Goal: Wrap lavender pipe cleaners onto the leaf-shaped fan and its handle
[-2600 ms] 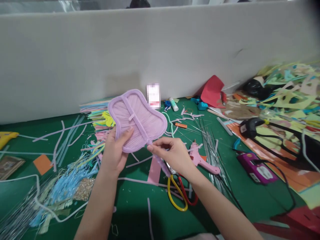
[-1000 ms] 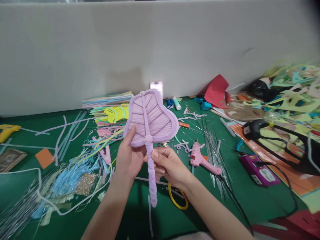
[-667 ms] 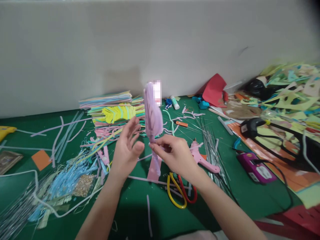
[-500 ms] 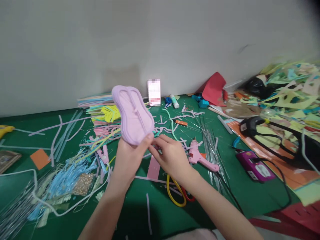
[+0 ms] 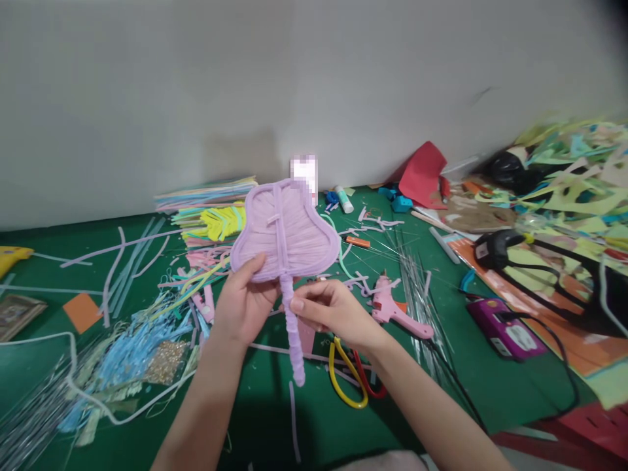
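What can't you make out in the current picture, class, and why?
In the head view:
Left hand: most fingers behind the lilac, fuzzy, wavy fan.
Scissors with red and yellow handles: blades mostly behind the right hand.
White upright rectangle: content pixelated.
Yellow plastic tool: cut off by left edge.

From the fan (image 5: 304,235) we could pass over table (image 5: 260,409) at six o'clock; scissors (image 5: 354,367) block five, a glue gun (image 5: 392,309) four

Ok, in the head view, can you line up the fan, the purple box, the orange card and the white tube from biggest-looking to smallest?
1. Fan, though being held up nearer the camera may help it look big
2. Purple box
3. Orange card
4. White tube
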Motion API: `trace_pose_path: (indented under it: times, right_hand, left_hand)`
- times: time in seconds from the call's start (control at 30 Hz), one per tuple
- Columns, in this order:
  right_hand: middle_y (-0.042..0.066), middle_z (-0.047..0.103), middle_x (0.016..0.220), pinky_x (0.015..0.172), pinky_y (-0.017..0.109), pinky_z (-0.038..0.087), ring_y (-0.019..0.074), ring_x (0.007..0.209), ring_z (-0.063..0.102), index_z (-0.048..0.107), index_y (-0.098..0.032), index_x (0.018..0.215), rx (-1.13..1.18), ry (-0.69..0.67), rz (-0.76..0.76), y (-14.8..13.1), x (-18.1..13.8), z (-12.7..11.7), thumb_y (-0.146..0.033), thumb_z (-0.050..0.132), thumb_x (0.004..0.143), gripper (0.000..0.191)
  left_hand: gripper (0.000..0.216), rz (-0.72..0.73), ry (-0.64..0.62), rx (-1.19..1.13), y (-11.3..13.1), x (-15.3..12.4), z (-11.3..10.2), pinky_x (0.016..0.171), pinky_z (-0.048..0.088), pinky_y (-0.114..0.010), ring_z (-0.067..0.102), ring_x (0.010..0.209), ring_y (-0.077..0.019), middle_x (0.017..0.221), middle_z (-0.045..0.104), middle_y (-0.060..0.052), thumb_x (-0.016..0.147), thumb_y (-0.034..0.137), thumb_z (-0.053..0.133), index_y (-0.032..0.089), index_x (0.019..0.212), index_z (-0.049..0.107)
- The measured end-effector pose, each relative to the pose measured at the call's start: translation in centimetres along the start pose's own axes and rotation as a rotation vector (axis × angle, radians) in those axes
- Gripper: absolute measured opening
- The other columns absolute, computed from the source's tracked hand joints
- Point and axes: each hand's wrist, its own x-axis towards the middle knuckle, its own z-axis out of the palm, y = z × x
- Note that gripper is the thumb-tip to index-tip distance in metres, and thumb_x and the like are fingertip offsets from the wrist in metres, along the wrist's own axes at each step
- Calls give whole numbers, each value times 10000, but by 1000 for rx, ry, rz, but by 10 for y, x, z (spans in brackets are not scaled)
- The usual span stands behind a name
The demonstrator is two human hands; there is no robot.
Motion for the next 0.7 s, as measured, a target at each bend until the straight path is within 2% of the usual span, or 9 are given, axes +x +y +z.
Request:
trace_pose_path:
  times: [0.13,0.23,0.33,0.4,0.47,0.53,0.57,0.63,0.7]
  right_hand:
    - [-78,393,494,397,190,198,30,405,316,674,-125,778,122,-114,-31,5,0,3,-443,677,791,318]
    - [-74,400,510,413,196,218,34,424,308,660,-128,760,20,-71,-63,-1,0,1,-442,674,792,316]
    - [-44,472,572,470,209,274,58,502,374,638,-134,719,-292,67,-125,-14,0,-5,-411,651,815,294]
    - [-16,534,618,529,224,315,86,570,445,624,-140,693,-598,190,-198,-21,1,-8,-373,599,860,288]
    - [12,579,667,583,245,336,116,629,496,626,-141,710,-930,297,-275,-26,1,-9,-315,551,896,265]
    - [43,604,732,603,263,338,138,657,523,641,-133,767,-1200,348,-305,-27,0,-7,-275,520,914,238]
    - [59,610,767,599,269,336,146,662,531,647,-127,796,-1290,356,-297,-26,-1,-5,-266,509,920,232]
    - [73,619,806,593,272,341,152,666,546,653,-124,823,-1359,356,-278,-25,-2,-1,-275,495,932,245]
    - [59,623,791,601,265,353,144,664,550,655,-137,800,-1309,337,-295,-25,-5,3,-297,508,934,255]
  left_hand:
    - [267,-78,-29,35,-10,5,-1,713,609,-377,700,936,-294,883,743,-97,802,300,592,131,996,664]
    - [380,-42,-95,48,-13,14,-7,800,583,-382,655,1053,-300,1031,724,-114,791,427,640,150,1050,651]
    - [549,188,-125,192,-9,16,-11,966,488,-393,554,1213,-272,1268,626,-104,763,481,691,221,1229,561]
    - [622,364,-104,388,-4,10,-9,1034,420,-387,496,1273,-260,1375,541,-98,736,432,738,258,1291,517]
    - [675,474,-119,563,-2,0,-3,1072,375,-371,453,1308,-268,1424,489,-94,673,356,801,253,1285,537]
    - [735,484,-138,652,-5,-9,7,1085,363,-372,452,1306,-292,1381,532,-89,579,282,860,237,1254,574]
    - [713,472,-98,675,-8,-12,12,1084,367,-374,477,1282,-302,1305,593,-90,544,260,876,218,1205,612]
    - [567,444,30,636,-14,-14,21,1049,413,-375,541,1216,-297,1131,686,-74,581,278,855,205,1109,662]
    - [425,413,109,485,-18,-11,26,964,493,-373,611,1125,-276,1022,720,-49,678,314,789,214,1074,670]
